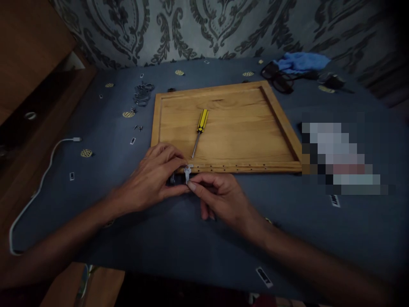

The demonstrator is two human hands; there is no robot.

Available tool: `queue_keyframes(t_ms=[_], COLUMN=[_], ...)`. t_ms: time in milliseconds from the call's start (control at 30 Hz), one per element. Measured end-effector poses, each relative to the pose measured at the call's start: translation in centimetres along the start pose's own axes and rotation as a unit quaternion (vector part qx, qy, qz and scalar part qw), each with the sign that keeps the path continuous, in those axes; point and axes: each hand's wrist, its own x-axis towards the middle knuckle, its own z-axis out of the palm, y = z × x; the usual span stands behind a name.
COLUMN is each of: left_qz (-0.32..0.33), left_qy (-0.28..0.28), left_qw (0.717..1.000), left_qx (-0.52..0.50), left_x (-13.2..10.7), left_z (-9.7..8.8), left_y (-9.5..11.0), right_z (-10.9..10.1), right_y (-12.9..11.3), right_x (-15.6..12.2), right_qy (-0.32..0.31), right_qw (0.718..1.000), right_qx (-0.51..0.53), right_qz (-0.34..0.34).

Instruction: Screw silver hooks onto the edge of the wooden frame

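A small grey metal hook (188, 175) stands at the near edge of a framed wooden board (223, 123). My right hand (222, 194) pinches the hook's lower end between thumb and forefinger. From the other side, my left hand (156, 172) closes around the same hook, fingertips at its top and thumb low down. Just left of it, a dark piece partly shows between my left fingers; its kind is unclear. Along the board's near edge runs a row of small dark holes. A screwdriver (202, 121) with a yellow and black handle lies on the board, its tip towards me.
Several metal hooks (142, 93) lie in a heap left of the board, with loose screws (139, 128) nearer. Sunglasses (277, 77) and a blue cloth (302, 62) lie at the back right. A white cable (51, 160) curves along the left. A blurred-out object (341, 157) lies right.
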Motion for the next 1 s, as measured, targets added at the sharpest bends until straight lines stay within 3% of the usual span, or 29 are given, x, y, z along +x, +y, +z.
queue_keyframes(t_ms=[167, 300, 367, 467, 567, 1000], left_qz=[-0.018, -0.024, -0.023, -0.024, -0.022, -0.032], left_qy=[-0.004, -0.007, -0.011, -0.018, -0.018, -0.018], left_qw=[1.000, 1.000, 1.000, 1.000, 1.000, 0.999], left_qx=[-0.006, -0.002, 0.000, -0.002, -0.007, -0.015], left_x=[0.1, 0.1, 0.1, 0.1, 0.2, 0.2], left_z=[0.0, -0.1, -0.2, -0.4, -0.4, -0.4], left_y=[0.1, 0.2, 0.2, 0.3, 0.3, 0.2], right_z=[0.0, -0.6, -1.2, -2.1, -2.7, -3.3], right_y=[0.0, 0.2, 0.2, 0.2, 0.6, 1.9], right_x=[0.1, -0.2, -0.4, -0.6, -0.6, -0.5], right_qy=[-0.007, 0.049, 0.094, 0.115, 0.104, 0.050], right_qw=[1.000, 0.993, 0.962, 0.859, 0.785, 0.722], right_qx=[-0.007, -0.090, -0.206, -0.397, -0.499, -0.577], right_qz=[-0.009, -0.063, -0.153, -0.301, -0.354, -0.379])
